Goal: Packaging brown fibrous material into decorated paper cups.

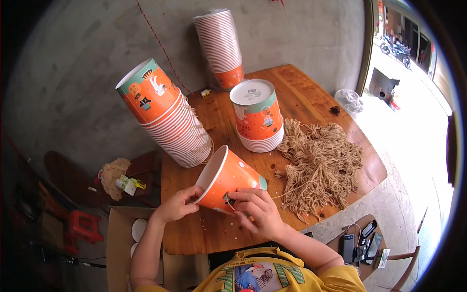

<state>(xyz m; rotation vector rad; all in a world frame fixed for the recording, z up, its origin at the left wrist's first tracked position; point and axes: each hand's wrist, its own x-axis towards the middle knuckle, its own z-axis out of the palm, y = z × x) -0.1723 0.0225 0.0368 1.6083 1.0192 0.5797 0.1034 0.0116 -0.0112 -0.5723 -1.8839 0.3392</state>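
An orange paper bucket (233, 173) with a white rim and green base band lies tilted over the table's near part, its mouth facing up and left. My left hand (176, 208) grips its rim, thumb outside and fingers at the edge. Against the bucket's lower side, my right hand (260, 211) has its fingers closed on a thin tan cord (278, 196). A short bit of cord loops at the bucket wall by the fingertips; the exact pinch is partly hidden. To the right lies a tangled heap of cords (321, 170).
On the wooden table (301, 95) stand a tall leaning bucket stack (155, 97), an upside-down stack (260, 114) and a plastic-wrapped stack (221, 44). A cardboard box (119, 243) is at lower left. A stool (335, 243) holding a phone and gadgets is at lower right.
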